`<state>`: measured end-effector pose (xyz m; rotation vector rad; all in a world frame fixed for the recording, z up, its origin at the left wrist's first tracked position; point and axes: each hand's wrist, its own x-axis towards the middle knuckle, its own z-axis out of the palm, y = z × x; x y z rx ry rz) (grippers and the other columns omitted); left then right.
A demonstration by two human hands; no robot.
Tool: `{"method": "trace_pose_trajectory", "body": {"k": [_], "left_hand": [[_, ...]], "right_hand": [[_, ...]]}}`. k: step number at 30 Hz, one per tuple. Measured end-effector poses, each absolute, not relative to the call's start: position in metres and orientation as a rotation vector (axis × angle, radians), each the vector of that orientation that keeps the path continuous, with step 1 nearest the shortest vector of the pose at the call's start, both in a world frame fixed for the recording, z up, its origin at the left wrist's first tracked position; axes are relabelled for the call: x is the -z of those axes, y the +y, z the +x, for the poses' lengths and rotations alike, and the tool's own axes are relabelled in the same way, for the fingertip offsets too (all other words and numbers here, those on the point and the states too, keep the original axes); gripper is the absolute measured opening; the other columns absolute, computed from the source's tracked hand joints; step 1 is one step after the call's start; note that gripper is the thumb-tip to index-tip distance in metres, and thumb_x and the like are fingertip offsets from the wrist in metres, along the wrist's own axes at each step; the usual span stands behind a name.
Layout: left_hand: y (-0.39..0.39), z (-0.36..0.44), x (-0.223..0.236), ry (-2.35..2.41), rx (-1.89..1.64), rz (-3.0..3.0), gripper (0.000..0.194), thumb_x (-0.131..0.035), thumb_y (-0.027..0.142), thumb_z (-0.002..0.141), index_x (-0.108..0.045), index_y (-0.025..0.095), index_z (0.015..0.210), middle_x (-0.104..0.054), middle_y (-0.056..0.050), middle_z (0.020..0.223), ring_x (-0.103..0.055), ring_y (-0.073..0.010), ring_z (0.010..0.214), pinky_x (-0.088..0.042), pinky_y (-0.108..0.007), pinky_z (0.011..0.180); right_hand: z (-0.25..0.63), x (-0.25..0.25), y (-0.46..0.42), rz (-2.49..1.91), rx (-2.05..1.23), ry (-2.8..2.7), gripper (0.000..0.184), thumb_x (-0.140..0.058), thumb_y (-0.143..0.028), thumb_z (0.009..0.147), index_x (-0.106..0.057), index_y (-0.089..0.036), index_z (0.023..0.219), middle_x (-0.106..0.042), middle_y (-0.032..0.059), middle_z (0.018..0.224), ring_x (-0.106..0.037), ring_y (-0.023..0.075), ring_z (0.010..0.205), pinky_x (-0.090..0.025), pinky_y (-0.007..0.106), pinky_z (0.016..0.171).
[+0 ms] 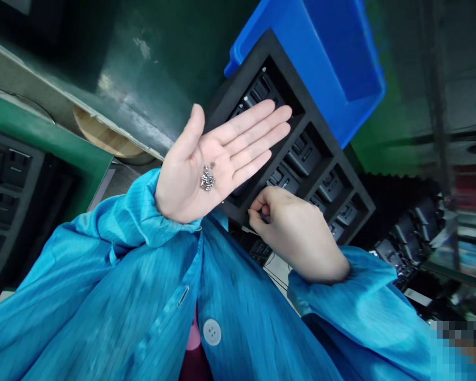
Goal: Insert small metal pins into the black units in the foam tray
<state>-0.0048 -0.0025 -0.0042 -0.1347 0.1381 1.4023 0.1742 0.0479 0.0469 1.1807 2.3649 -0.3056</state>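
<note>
The left hand (214, 164) lies flat, palm up, cradling a small heap of silver metal screws (207, 179); at four o'clock the right hand (291, 230) pinches, contents hidden, beside the black foam compartment tray (353, 193); likely screw-picking, needing a careful fingertip pinch

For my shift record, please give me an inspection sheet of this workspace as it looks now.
Surface: green bench, mostly covered.
Job's things: small metal screws heaped in the palm; black foam tray with dark parts in its compartments.
Clutter: blue bin behind the tray; second tray at left.
Grippers: left hand open, palm up; right hand curled at the tray's near edge, fingertips pinched.
Cables: nothing seen.
Surroundings: blue coat sleeves; more dark parts at right.
</note>
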Motion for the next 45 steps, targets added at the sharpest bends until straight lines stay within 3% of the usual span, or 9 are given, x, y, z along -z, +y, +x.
{"method": "trace_pose_trajectory", "body": {"k": [4, 11, 15, 19, 25, 34, 41, 45], "left_hand": [[-0.003, -0.004, 0.003, 0.163, -1.435, -0.069, 0.076, -0.002, 0.053, 0.109, -0.029, 0.005, 0.161, -0.058, -0.011, 0.151, -0.042, -0.0193, 0.150, -0.042, -0.030, 0.119], [-0.002, -0.003, 0.003, 0.207, -1.418, -0.035, 0.077, 0.002, 0.055, 0.107, -0.031, 0.010, 0.161, -0.046, -0.007, 0.161, -0.037, -0.0178, 0.153, -0.037, -0.029, 0.121], [-0.004, 0.001, 0.003, 0.211, -1.354, -0.046, 0.077, 0.007, 0.057, 0.105, -0.036, 0.024, 0.160, -0.042, 0.005, 0.164, -0.028, -0.0177, 0.157, -0.032, -0.032, 0.124], [-0.009, 0.012, 0.005, 0.162, -1.299, -0.003, 0.081, 0.005, 0.063, 0.103, -0.048, 0.024, 0.152, -0.042, 0.005, 0.164, -0.026, -0.0190, 0.158, -0.029, -0.034, 0.126], [-0.013, 0.028, 0.005, 0.187, -1.204, -0.063, 0.077, -0.006, 0.064, 0.103, -0.066, 0.025, 0.131, -0.059, 0.001, 0.152, -0.039, -0.0221, 0.154, -0.043, -0.034, 0.116], [-0.014, 0.043, -0.004, 0.205, -1.140, -0.283, 0.069, -0.013, 0.054, 0.106, -0.060, 0.019, 0.143, -0.074, -0.011, 0.122, -0.071, -0.0246, 0.119, -0.057, -0.035, 0.094], [-0.015, 0.045, -0.005, 0.211, -1.094, -0.361, 0.063, -0.012, 0.041, 0.108, -0.067, 0.019, 0.129, -0.077, -0.010, 0.108, -0.076, -0.0201, 0.095, -0.059, -0.033, 0.082], [-0.016, 0.046, -0.005, 0.253, -1.086, -0.390, 0.061, -0.015, 0.040, 0.109, -0.072, 0.017, 0.116, -0.077, -0.010, 0.099, -0.075, -0.0201, 0.091, -0.059, -0.033, 0.081]], "right_hand": [[0.175, -0.045, 0.055, 1.277, 0.450, 2.293, 0.017, -0.064, -0.016, 0.078, -0.050, -0.023, 0.072, -0.058, -0.0033, 0.068, -0.055, 0.0146, 0.060, -0.036, 0.027, 0.057], [0.191, -0.051, 0.073, 1.382, 0.805, 2.285, 0.021, -0.073, -0.029, 0.079, -0.053, -0.024, 0.073, -0.050, -0.0068, 0.057, -0.045, 0.0113, 0.050, -0.035, 0.027, 0.053], [0.202, -0.070, 0.076, 1.454, 0.975, 2.493, 0.019, -0.069, -0.037, 0.086, -0.058, -0.024, 0.078, -0.055, -0.0038, 0.064, -0.051, 0.0133, 0.057, -0.041, 0.029, 0.057], [0.195, -0.082, 0.063, 1.340, 0.908, 2.845, 0.011, -0.069, -0.027, 0.090, -0.061, -0.026, 0.084, -0.063, -0.0008, 0.078, -0.059, 0.0166, 0.070, -0.047, 0.033, 0.069], [0.177, -0.073, 0.048, 0.878, 0.585, 3.196, 0.010, -0.066, -0.017, 0.094, -0.065, -0.025, 0.089, -0.070, 0.0021, 0.089, -0.064, 0.0191, 0.083, -0.049, 0.038, 0.080], [0.171, -0.063, 0.056, 0.672, 0.530, 3.141, 0.014, -0.060, -0.024, 0.099, -0.070, -0.022, 0.090, -0.067, 0.0064, 0.091, -0.058, 0.0244, 0.088, -0.040, 0.040, 0.075], [0.173, -0.064, 0.065, 0.434, 0.415, 3.091, 0.015, -0.054, -0.025, 0.101, -0.068, -0.021, 0.095, -0.068, 0.0057, 0.094, -0.053, 0.0235, 0.089, -0.034, 0.038, 0.074], [0.173, -0.066, 0.066, 0.445, 0.498, 3.036, 0.011, -0.055, -0.020, 0.097, -0.065, -0.022, 0.094, -0.068, 0.0045, 0.094, -0.055, 0.0217, 0.088, -0.035, 0.038, 0.076]]}}
